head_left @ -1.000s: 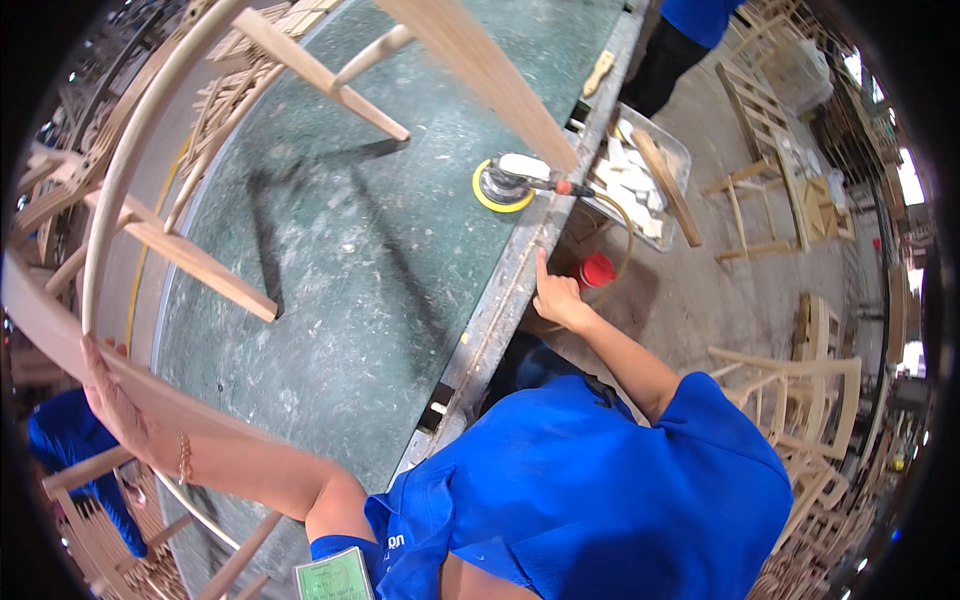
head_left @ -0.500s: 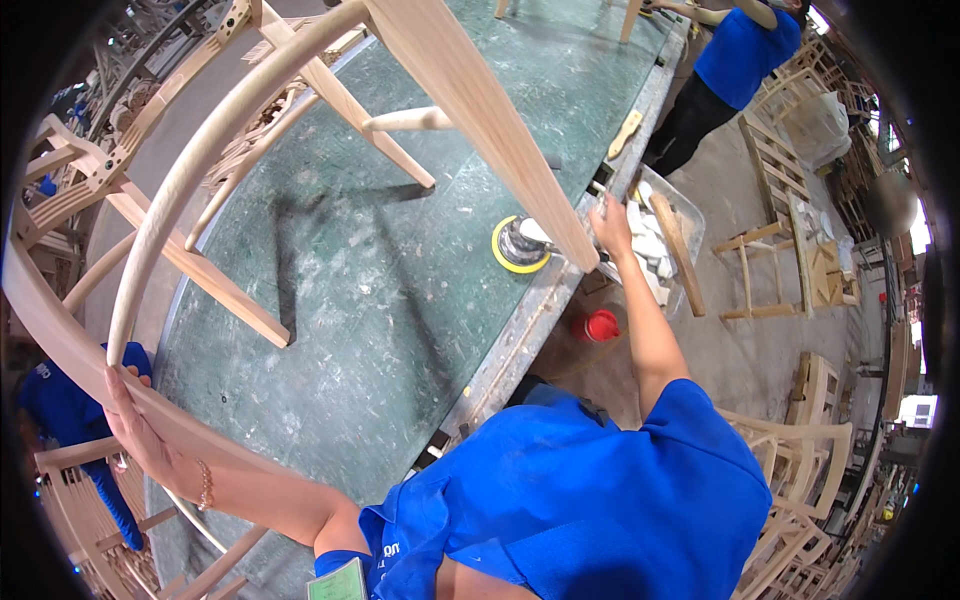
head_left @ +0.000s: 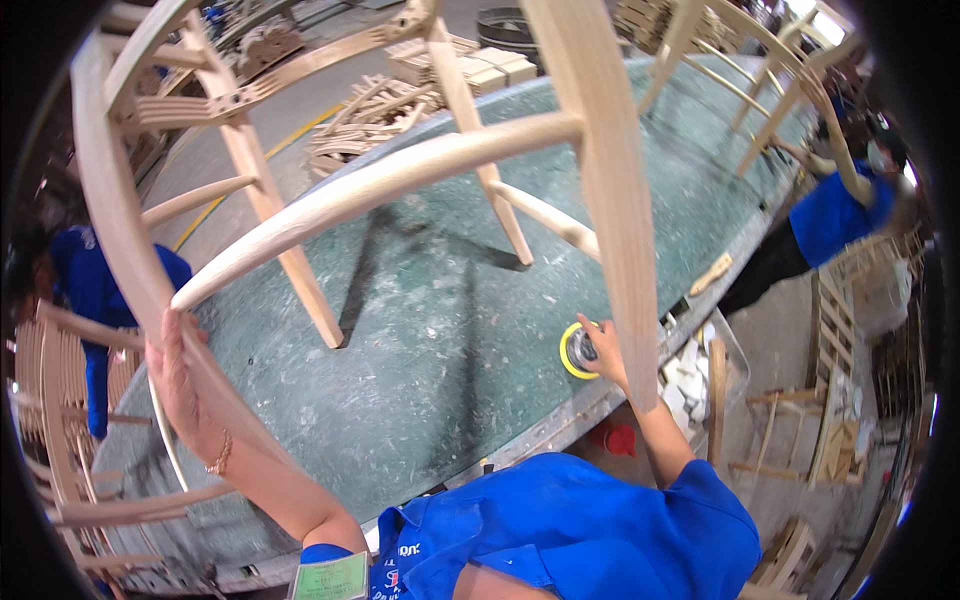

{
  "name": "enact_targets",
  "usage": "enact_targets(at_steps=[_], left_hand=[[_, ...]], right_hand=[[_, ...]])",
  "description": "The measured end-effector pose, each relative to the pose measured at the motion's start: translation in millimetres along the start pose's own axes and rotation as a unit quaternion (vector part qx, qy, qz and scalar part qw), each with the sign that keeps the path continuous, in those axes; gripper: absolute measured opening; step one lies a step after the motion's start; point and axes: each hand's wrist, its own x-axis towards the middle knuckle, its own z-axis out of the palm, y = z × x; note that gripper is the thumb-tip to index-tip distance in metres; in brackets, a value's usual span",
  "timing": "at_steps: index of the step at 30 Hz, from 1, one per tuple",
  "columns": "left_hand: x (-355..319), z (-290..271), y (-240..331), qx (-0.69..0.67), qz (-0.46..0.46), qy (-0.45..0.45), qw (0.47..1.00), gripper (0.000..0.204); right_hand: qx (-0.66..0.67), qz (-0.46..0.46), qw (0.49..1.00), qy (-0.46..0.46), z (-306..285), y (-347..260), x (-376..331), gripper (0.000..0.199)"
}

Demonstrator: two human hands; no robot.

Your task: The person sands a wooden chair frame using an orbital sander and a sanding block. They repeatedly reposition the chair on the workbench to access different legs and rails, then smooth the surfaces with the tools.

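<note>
A bare wooden chair frame (head_left: 612,150) rests on the green worktable (head_left: 400,400), its legs and curved rails rising close in front of me. At the left, my left hand (head_left: 178,385) is closed around the frame's long curved piece, near the joint with a rounded rail. My right hand (head_left: 607,358) reaches behind a broad wooden leg and grips the top of a round sander (head_left: 577,352) with a yellow rim. The sander sits on the table near its front edge; the leg hides part of it and the hand.
A clear bin of white pieces (head_left: 685,385) and a red container (head_left: 620,440) are beyond the table edge. A wooden-handled brush (head_left: 711,274) lies on the edge. Co-workers in blue (head_left: 835,225) stand right and left. More chair frames (head_left: 770,75) surround the table.
My right hand has moved from the table edge by the bin onto the sander. The chair frame has shifted rightward in view, with my left hand still holding it.
</note>
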Motion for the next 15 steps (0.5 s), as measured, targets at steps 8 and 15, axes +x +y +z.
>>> enact_targets(at_steps=[8,15], left_hand=[[1,2,-2,-0.001,0.047,-0.038,0.998,0.036],[-2,3,1,-0.029,0.049,-0.041,0.998,0.048]], right_hand=[[0.091,0.134,0.987,0.006,-28,-55,-5,0.079],[0.176,-0.060,0.982,0.024,-124,-216,-8,0.075]])
